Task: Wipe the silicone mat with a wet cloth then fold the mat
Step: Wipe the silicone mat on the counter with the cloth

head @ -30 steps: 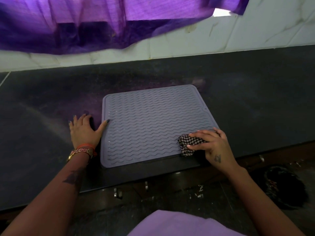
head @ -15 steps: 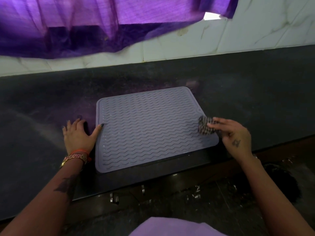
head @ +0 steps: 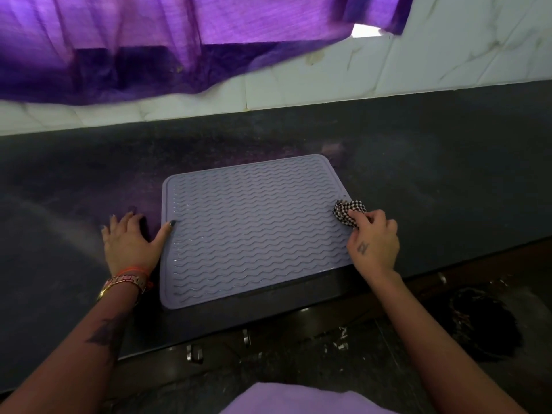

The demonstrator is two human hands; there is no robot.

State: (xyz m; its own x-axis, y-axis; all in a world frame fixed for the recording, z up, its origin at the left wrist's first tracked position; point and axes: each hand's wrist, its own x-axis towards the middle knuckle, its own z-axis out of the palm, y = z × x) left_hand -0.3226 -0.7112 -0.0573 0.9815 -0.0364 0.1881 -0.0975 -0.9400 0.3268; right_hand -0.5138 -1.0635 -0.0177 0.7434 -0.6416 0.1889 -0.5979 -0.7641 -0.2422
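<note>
While my right hand [head: 373, 243] pinches the damp cloth [head: 349, 213] and my left hand [head: 131, 246] lies flat, its grip empty, the silicone mat [head: 254, 228] looks limp, light and grippy; I'd lift it by 1 corner.

The right hand [head: 373, 237] presses a checked cloth [head: 349, 213] on the mat's [head: 251, 228] right edge while the left hand [head: 131, 246] lies flat at its left edge.

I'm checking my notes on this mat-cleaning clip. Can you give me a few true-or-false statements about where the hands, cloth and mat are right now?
1. The mat lies flat and unfolded on the counter. True.
2. The right hand holds a checked cloth. True.
3. The cloth is at the mat's left edge. False: it is at the right edge.
4. The left hand is lifting a corner of the mat. False: it rests flat on the counter, thumb on the mat's left edge.
</note>
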